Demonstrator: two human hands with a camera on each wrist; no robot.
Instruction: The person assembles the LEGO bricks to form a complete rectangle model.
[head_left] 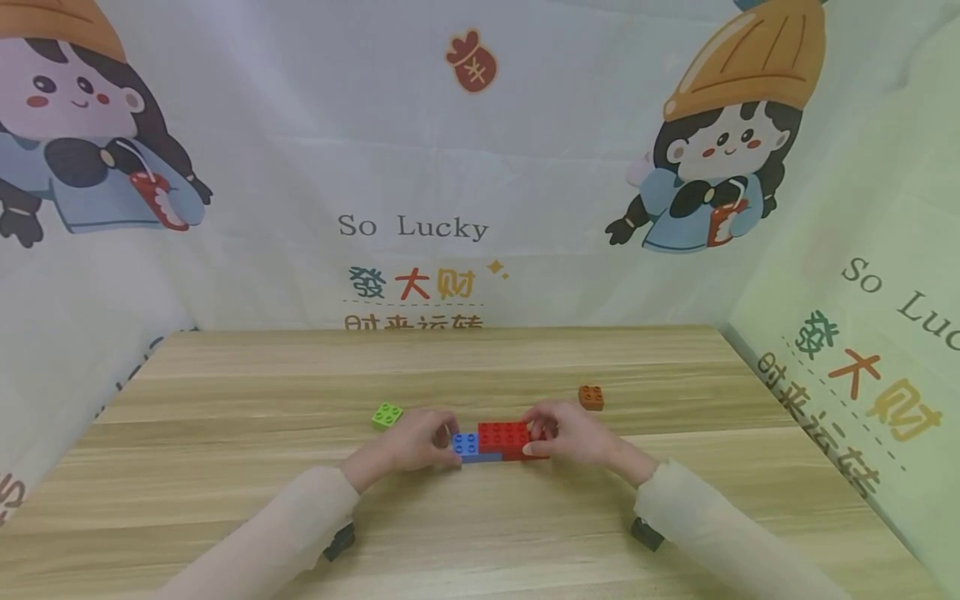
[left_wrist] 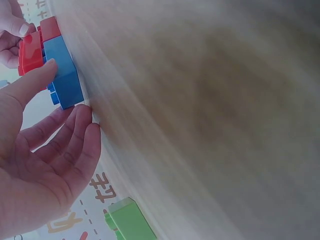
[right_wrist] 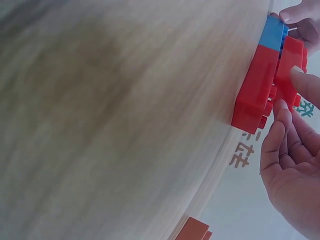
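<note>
A blue brick and a lower red brick stand end to end on the table. An upper red brick lies across both, leaving studs bare at each end. Whether it is fully pressed down I cannot tell. My left hand holds the blue brick's left end, thumb on its near side and fingers around the far side, as the left wrist view shows. At the right end, my right hand pinches the upper red brick between thumb and fingers.
A lime green brick lies behind my left hand. An orange-brown brick sits behind my right hand. The wooden table ends at a printed cloth along the back and sides.
</note>
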